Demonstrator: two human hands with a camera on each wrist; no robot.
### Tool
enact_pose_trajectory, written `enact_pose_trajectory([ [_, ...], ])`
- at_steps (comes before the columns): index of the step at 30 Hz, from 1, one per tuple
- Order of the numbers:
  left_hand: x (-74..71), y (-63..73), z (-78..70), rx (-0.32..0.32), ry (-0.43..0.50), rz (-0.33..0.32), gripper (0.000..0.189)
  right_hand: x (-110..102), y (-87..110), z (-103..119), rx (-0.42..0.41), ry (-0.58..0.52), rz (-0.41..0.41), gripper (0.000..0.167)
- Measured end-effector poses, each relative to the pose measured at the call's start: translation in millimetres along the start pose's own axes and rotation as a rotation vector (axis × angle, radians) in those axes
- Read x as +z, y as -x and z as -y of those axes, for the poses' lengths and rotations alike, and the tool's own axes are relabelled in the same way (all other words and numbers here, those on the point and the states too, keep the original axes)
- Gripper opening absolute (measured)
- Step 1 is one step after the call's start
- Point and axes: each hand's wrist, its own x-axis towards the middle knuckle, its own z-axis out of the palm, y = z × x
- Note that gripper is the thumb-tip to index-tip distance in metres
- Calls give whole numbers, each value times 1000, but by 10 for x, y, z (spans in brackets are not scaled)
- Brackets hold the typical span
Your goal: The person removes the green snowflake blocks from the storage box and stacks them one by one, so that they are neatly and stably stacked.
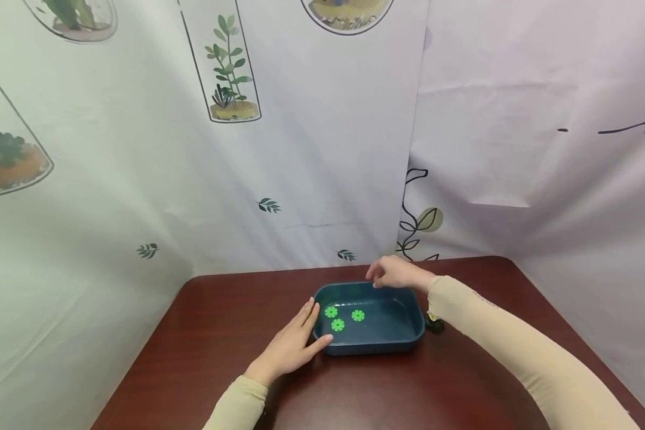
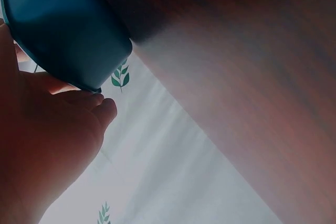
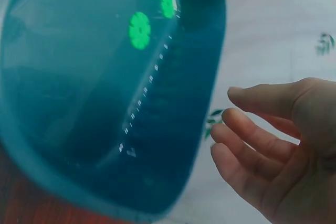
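A dark teal rectangular tray stands on the table. Three bright green, notched plastic discs lie flat on its floor: one at the left, one nearer the front and one toward the middle. My left hand rests on the tray's left end with straight fingers, its thumb over the front left corner. In the left wrist view, the fingers touch the rim from outside. Above the far rim hovers my right hand, fingers loosely bent. The right wrist view shows nothing between its thumb and fingertips.
The reddish-brown table extends around the tray. A small dark object is just right of the tray, partly hidden by the right sleeve; its kind is unclear. Behind the table hangs a pale cloth with printed plants.
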Motion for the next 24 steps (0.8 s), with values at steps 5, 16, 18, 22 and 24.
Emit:
enact_pose_trajectory([
  [5, 18, -7, 5, -6, -2, 3, 94, 162, -87, 59, -56, 6, 63, 25],
  [16, 2, -9, -10, -11, 1, 12, 94, 378, -196, 175, -112, 92, 179, 30],
  [18, 0, -7, -14, -11, 4, 14, 93, 413, -217, 174, -106, 113, 205, 32],
  [22, -2, 2, -18, -13, 11, 19, 93, 480, -258, 174, -106, 142, 260, 34],
  [24, 1, 6, -15, -13, 10, 21, 93, 505, -274, 173, -110, 154, 286, 35],
])
